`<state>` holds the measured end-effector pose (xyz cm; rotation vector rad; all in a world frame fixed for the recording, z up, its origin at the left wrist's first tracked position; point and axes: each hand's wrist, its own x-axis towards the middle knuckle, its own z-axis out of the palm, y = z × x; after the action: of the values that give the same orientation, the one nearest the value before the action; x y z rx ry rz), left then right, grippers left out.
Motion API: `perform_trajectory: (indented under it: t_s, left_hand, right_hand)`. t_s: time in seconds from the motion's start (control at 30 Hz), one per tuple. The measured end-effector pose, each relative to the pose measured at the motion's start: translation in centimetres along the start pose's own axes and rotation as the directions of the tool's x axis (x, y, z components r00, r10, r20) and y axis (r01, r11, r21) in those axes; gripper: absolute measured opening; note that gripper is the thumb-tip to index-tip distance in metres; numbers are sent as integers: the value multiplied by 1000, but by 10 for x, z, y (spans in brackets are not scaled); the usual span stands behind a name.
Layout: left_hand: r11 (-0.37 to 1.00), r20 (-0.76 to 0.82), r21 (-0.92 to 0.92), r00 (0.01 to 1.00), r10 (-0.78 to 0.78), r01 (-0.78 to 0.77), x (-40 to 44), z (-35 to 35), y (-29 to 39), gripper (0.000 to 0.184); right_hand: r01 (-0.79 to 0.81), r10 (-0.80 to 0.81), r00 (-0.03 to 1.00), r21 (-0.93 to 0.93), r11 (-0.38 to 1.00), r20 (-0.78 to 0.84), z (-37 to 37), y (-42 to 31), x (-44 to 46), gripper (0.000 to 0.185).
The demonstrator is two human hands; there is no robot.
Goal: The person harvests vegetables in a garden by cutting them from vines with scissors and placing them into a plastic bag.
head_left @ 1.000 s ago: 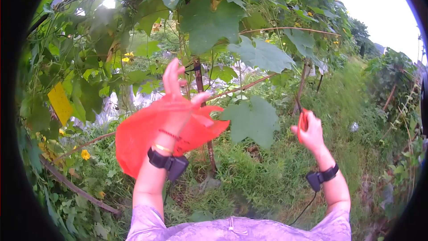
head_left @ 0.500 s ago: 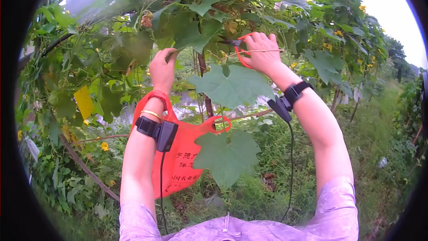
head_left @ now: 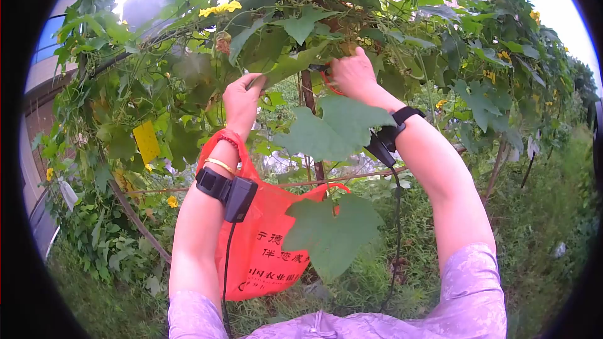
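Vine trellis, daylight. Left hand [head_left: 242,102] raised at the foliage, fingers nearly closed, thumb and forefinger pinching the edge of a pale green leaf [head_left: 290,65]. Right hand [head_left: 353,75] up on the other side of that leaf, fingers curled round the red-handled scissors [head_left: 331,85]; their dark blades pointed left, beside the leaf's right end. How far the blades were open, could not tell.

Red plastic bag [head_left: 260,245] hung by one handle from the left wrist, dark printing on its front, the other handle loose. A lower leaf [head_left: 334,232] covered part of its right side. Another broad leaf [head_left: 333,129] hung between the forearms, below the right hand.

Wooden post [head_left: 308,97] stood upright behind the leaves. Yellow card [head_left: 146,142] in the vines, left of the left hand; yellow flower [head_left: 220,9] above that hand. Gold bangle [head_left: 219,165] and a black strapped device [head_left: 233,195] on the left arm; a second black device [head_left: 384,141] on the right, each with a cable running down.
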<state>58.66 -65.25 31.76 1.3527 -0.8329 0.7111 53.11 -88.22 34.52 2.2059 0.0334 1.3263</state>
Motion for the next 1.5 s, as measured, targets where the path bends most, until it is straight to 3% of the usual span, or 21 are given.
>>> perform_trajectory:
  t_s: [0.1,0.17,0.23,0.27,0.3,0.33,0.4,0.5,0.57,0.6,0.67,0.7,0.73,0.8,0.97,1.0,1.07,1.2,1.27,1.37,1.5]
  left_hand:
    - [999,-28,-43,999,20,-21,-17,-18,2,20]
    - [974,-30,207,994,102,-94,-51,-42,0,18]
    - [971,-49,235,998,46,-33,-95,-63,-8,13]
    - [908,-28,384,981,192,-166,-120,-77,-32,10]
    - [850,79,483,977,196,-209,-146,-85,-36,14]
    - [829,160,525,979,124,-191,-171,-94,-50,19]
    - [759,348,617,937,-26,-208,-218,-113,-85,22]
    - [752,524,658,741,-419,-40,-286,-117,-124,25]
    - [778,514,599,655,-554,188,-319,-111,-147,36]
    - [774,503,464,591,-631,431,-340,-109,-167,44]
    - [715,490,616,550,-677,331,-340,-88,-128,41]
    - [764,527,529,564,-636,368,-348,-84,-131,45]
    - [802,559,440,575,-597,405,-356,-83,-129,48]
    - [817,566,376,589,-576,437,-362,-90,-115,48]
    - [764,531,291,567,-629,575,-387,-140,-96,49]
    - [766,441,255,634,-635,590,-390,-149,-77,34]
    - [771,338,221,695,-635,597,-399,-163,-66,23]
    - [683,263,188,634,-727,706,-421,-181,-61,26]
    - [650,226,108,619,-753,752,-430,-188,-58,26]
    - [656,166,151,636,-754,739,-431,-194,-50,25]
    - [594,110,18,589,-801,804,-429,-200,-45,22]
  right_hand:
    - [-94,98,994,76,993,-50,5,14,-27,20]
    - [-175,179,984,102,979,-24,8,25,-58,17]
    - [-294,284,955,147,944,88,6,33,-90,24]
    - [-292,283,955,139,946,86,4,42,-101,24]
    - [-428,386,893,165,889,232,3,51,-110,30]
    - [-556,467,800,171,814,376,2,59,-116,36]
    - [-621,493,768,288,729,408,-10,81,-111,43]
    - [-691,493,723,520,502,484,-23,94,-75,57]
    - [-657,472,735,685,316,488,-27,91,-40,66]
    - [-622,472,749,739,260,465,-29,86,-22,69]
    - [-639,455,740,728,248,495,-28,79,17,74]
    - [-660,438,726,716,227,531,-28,82,36,80]
    - [-653,439,732,721,233,521,-26,89,54,80]
    - [-709,499,705,477,519,504,-23,98,86,83]
    - [-760,647,649,317,567,399,0,105,116,82]
    - [-754,641,657,328,570,397,-3,103,122,82]
    - [-842,584,505,213,496,636,-14,103,134,71]
    - [-882,670,453,183,435,588,-4,106,152,57]
    - [-862,720,497,182,473,485,-4,97,145,54]
    - [-708,727,673,401,581,136,-8,84,127,52]
    - [-598,576,801,171,783,164,-38,55,121,58]
